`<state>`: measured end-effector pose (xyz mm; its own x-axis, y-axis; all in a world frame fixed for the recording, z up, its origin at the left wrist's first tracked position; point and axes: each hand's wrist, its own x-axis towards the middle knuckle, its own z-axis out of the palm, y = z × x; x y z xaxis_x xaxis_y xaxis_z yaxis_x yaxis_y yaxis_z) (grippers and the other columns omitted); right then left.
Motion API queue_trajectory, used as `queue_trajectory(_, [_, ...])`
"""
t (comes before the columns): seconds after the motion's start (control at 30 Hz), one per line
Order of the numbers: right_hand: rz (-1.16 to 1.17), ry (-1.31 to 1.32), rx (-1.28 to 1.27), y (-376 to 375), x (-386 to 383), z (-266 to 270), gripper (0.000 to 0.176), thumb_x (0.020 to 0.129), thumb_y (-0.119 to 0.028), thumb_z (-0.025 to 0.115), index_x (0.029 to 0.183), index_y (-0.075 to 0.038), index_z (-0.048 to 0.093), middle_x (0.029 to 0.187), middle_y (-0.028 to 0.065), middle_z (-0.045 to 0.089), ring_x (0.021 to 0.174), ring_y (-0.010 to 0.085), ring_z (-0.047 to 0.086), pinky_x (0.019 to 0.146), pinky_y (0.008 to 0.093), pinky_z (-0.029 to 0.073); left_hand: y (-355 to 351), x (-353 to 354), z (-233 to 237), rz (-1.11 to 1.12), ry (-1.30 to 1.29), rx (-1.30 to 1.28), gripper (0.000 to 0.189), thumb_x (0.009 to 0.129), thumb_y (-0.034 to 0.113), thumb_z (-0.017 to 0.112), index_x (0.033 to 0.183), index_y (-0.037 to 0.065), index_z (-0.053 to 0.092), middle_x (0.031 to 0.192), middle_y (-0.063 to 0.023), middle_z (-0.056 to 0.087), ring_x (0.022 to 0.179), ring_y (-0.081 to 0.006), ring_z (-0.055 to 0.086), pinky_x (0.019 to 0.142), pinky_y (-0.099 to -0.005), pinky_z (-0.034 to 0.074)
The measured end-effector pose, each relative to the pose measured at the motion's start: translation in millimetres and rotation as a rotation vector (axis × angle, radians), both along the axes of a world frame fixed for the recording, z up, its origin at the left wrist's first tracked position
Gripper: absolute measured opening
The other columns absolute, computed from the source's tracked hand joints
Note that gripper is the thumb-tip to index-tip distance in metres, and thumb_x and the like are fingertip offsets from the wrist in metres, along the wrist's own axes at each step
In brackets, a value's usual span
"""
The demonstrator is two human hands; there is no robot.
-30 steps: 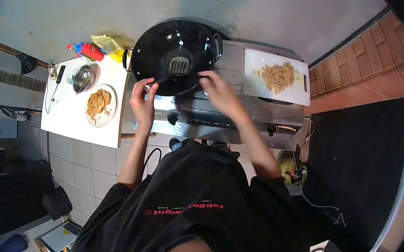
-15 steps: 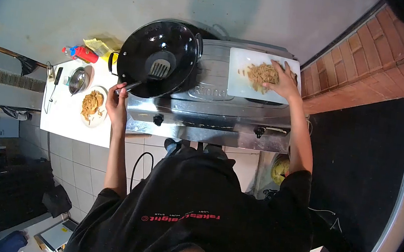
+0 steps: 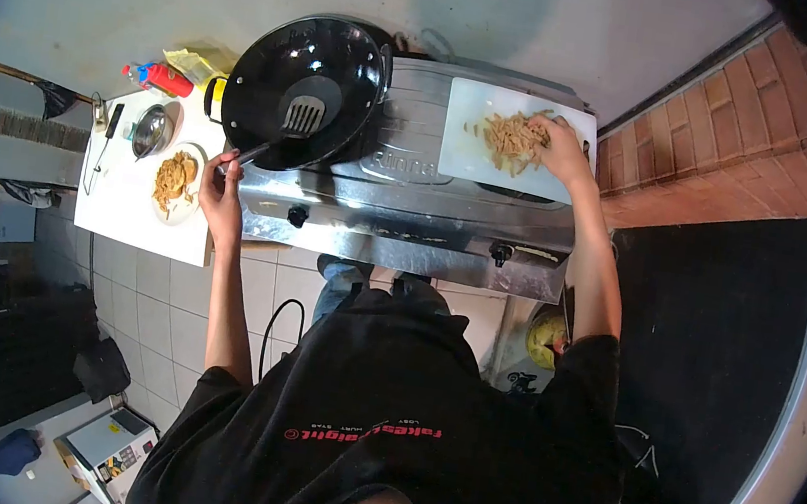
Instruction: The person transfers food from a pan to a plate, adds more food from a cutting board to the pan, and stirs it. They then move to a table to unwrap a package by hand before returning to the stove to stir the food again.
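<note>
Your left hand (image 3: pixel 222 192): fingers pinching spatula (image 3: pixel 301 119) handle at 7 o'clock rim of wok (image 3: pixel 267 69). Wok at 11 o'clock. Your right hand (image 3: pixel 560 148): fingers bunched at 3 o'clock side of strips (image 3: pixel 510 140); grip, cannot tell. Board (image 3: pixel 461 153) beneath, 1 o'clock, outer edge near brick wall (image 3: pixel 710 139); bare stovetop (image 3: pixel 416 112) between board and wok.

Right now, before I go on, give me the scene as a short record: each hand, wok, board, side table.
left hand: holding the slotted spatula by its handle
right hand: fingers at the shredded food; grip unclear
wok: left side of stove, spatula head inside
cutting board: right side of stove, under the shredded food
white table: left of stove; plate with food, metal bowl
</note>
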<state>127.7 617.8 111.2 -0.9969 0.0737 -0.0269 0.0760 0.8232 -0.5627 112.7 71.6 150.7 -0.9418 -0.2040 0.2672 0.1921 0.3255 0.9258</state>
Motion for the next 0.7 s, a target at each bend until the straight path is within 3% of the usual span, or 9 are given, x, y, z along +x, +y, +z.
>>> queue_trajectory(0.17, [0.049, 0.089, -0.025, 3.9, -4.7, -0.8, 0.037, 0.077, -0.002, 0.068, 0.114, -0.007, 0.066, 0.103, 0.0233, 0.065, 0.100, 0.0381, 0.063, 0.090, 0.0428, 0.050, 5.7, 5.3, 3.6, 0.000, 0.008, -0.037, 0.020, 0.100, 0.011, 0.061, 0.112, -0.004, 0.061, 0.108, -0.0088, 0.069, 0.083, -0.0096, 0.056, 0.081, -0.0239, 0.047])
queue_trajectory(0.4, [0.079, 0.125, -0.129, 14.3, -7.2, -2.3, 0.032, 0.080, -0.005, 0.068, 0.112, -0.005, 0.069, 0.105, 0.0235, 0.069, 0.101, 0.0341, 0.066, 0.088, 0.0403, 0.051, 6.8, 4.5, 6.2, -0.004, 0.011, 0.011, 0.020, 0.099, 0.011, 0.061, 0.112, -0.004, 0.062, 0.107, -0.0081, 0.068, 0.083, -0.0095, 0.056, 0.081, -0.0239, 0.047])
queue_trajectory(0.47, [-0.048, -0.043, -0.172, 20.4, -10.3, -4.6, 0.031, 0.082, -0.010, 0.070, 0.113, -0.005, 0.069, 0.109, 0.0199, 0.070, 0.104, 0.0301, 0.067, 0.090, 0.0363, 0.050, 6.1, 3.6, 7.5, -0.006, -0.004, -0.040, 0.020, 0.099, 0.011, 0.061, 0.112, -0.004, 0.062, 0.109, -0.0088, 0.068, 0.083, -0.0098, 0.056, 0.081, -0.0242, 0.048])
queue_trajectory(0.6, [-0.051, 0.012, -0.342, 24.5, -13.6, -8.7, 0.033, 0.084, -0.016, 0.073, 0.115, -0.007, 0.070, 0.111, 0.0168, 0.071, 0.108, 0.0266, 0.067, 0.094, 0.0341, 0.049, 5.7, 0.2, 10.3, 0.005, -0.039, -0.029, 0.020, 0.100, 0.011, 0.061, 0.112, -0.004, 0.062, 0.110, -0.0091, 0.068, 0.083, -0.0100, 0.056, 0.082, -0.0243, 0.048])
queue_trajectory(0.67, [-0.087, -0.062, -0.263, 19.4, -13.5, -2.4, 0.032, 0.088, -0.013, 0.074, 0.118, -0.001, 0.067, 0.101, 0.0061, 0.070, 0.093, 0.0116, 0.061, 0.082, 0.0286, 0.051, 1.6, -5.1, 8.6, -0.038, -0.014, 0.039, 0.020, 0.099, 0.012, 0.061, 0.113, -0.003, 0.062, 0.110, -0.0092, 0.069, 0.082, -0.0099, 0.056, 0.082, -0.0245, 0.048])
queue_trajectory(0.7, [-0.091, -0.060, -0.262, 20.4, -15.0, -5.2, 0.032, 0.088, -0.013, 0.074, 0.118, -0.001, 0.067, 0.101, 0.0061, 0.070, 0.093, 0.0116, 0.061, 0.082, 0.0286, 0.051, 0.5, -8.3, 8.8, -0.043, -0.012, 0.040, 0.020, 0.099, 0.012, 0.061, 0.113, -0.003, 0.062, 0.110, -0.0092, 0.069, 0.082, -0.0099, 0.056, 0.082, -0.0245, 0.048])
